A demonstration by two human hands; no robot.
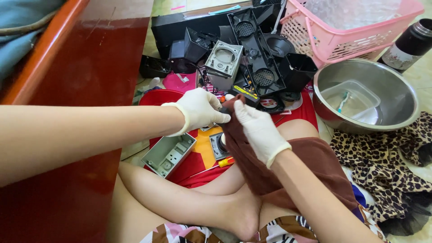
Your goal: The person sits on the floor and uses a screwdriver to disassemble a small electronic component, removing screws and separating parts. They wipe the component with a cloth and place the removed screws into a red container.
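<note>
**Brown cloth wipe of a small part, held over the lap**

Brown cloth (265,166) drapes from both gloved hands down across the lap. The left hand (198,110) pinches a small dark part (223,120), mostly hidden, against the cloth's top edge. The right hand (258,130) presses its fingers together on the cloth, touching that part.

Risk: the part may slip from the glove and drop beside the grey housing (168,154) and screwdriver (216,165) below the cloth.

obj in brown cloth (252,157) hidden
</note>
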